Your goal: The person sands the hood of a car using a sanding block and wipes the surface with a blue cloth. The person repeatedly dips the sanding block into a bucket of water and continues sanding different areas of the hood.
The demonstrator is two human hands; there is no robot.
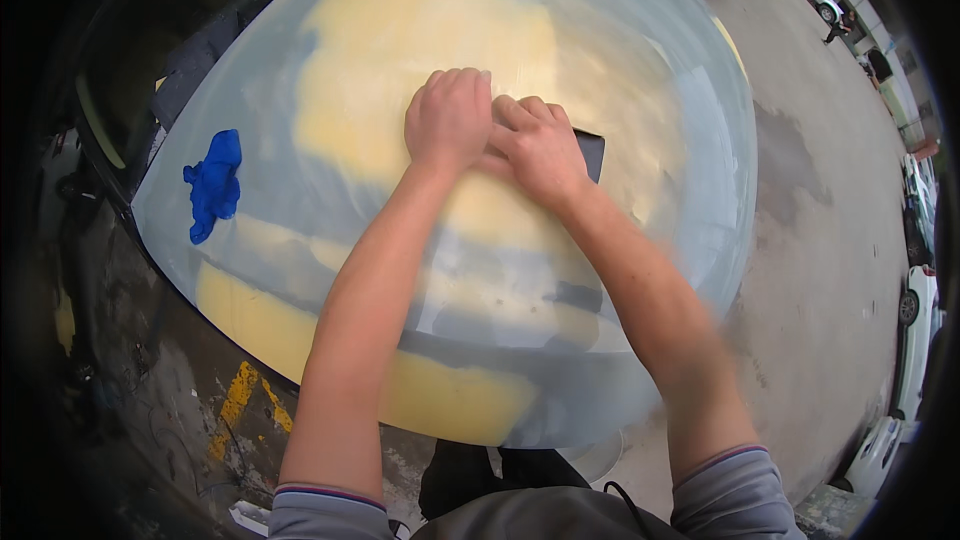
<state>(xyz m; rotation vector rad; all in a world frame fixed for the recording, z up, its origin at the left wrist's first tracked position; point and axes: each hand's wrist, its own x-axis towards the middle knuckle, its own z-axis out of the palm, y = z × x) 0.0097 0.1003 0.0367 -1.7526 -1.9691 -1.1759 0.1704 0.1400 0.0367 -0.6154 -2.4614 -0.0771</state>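
A broad curved car panel (620, 80), mottled grey-blue and pale yellow, lies under both hands. My left hand (447, 115) rests near its middle with fingers curled and pressed together; whatever is beneath them is hidden. Just right of it, touching, my right hand (540, 150) has its fingers bent over a dark rectangular sheet or pad (590, 152) on the panel, partly covered by the hand. A crumpled bright blue cloth (212, 185) lies on the panel's left part.
Dark car bodywork (120, 60) adjoins the panel at upper left. Concrete ground (820, 240) runs along the right, with parked white cars (912, 340) and a distant person (838, 28). Yellow paint markings (235, 405) show on the ground at lower left.
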